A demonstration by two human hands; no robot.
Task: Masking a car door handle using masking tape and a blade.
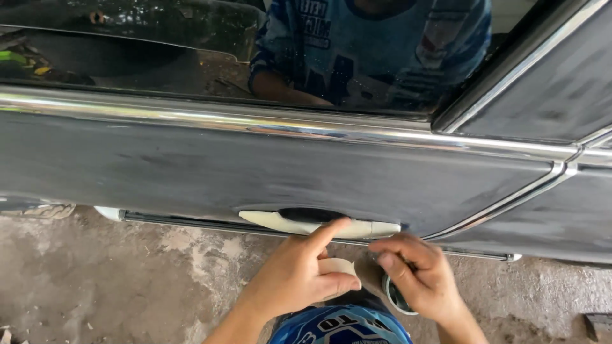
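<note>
A dull grey sanded car door [210, 169] fills the view, with a chrome strip [191, 118] under the dark window. Its door handle [299, 224] is wrapped in beige masking tape. My left hand [303, 274] presses its forefinger on the taped handle and holds a roll of beige masking tape [341, 267] in the palm. My right hand [417, 274] is beside it, below the handle's right end, fingers pinched around the tape's loose end. The tape strip itself is hard to make out.
A person's reflection [370, 44] shows in the window glass. A second door panel [554, 89] joins at the right, past a chrome-edged gap. Rough concrete ground [115, 286] lies below. A small round tin [398, 299] sits under my right hand.
</note>
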